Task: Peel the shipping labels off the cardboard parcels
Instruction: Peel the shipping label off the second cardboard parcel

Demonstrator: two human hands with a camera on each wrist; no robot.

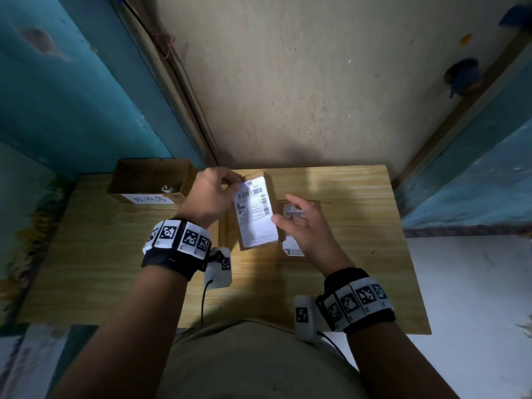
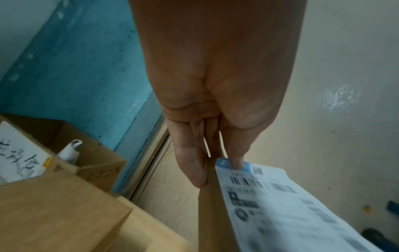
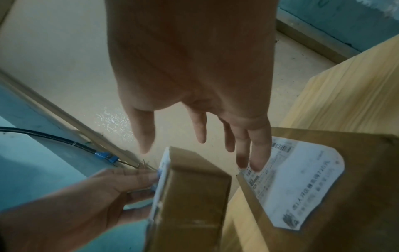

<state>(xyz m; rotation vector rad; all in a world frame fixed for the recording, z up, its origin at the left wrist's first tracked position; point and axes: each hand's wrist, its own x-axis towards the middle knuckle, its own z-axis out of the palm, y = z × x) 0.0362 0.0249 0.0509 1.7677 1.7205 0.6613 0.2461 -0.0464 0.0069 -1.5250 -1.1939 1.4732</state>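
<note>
My left hand (image 1: 234, 180) holds a small cardboard parcel (image 1: 257, 246) tilted up above the table, gripping its far end. In the left wrist view the thumb (image 2: 236, 162) lies on the blue top corner of its white shipping label (image 2: 270, 204), which covers the parcel's face (image 1: 253, 217). My right hand (image 1: 283, 210) is open with fingers spread just right of that parcel, the thumb near the label's right edge. Under it a second parcel (image 3: 356, 213) lies flat on the table with its own white label (image 3: 298, 184), and the fingertips (image 3: 257, 166) hover over or touch that label.
An open cardboard box (image 1: 149, 180) with a handwritten white sticker stands at the wooden table's (image 1: 359, 254) back left, with a small white object (image 1: 165, 188) inside. Beyond the table's far edge is pale floor and blue walls. A black cable (image 3: 49, 136) runs along the wall.
</note>
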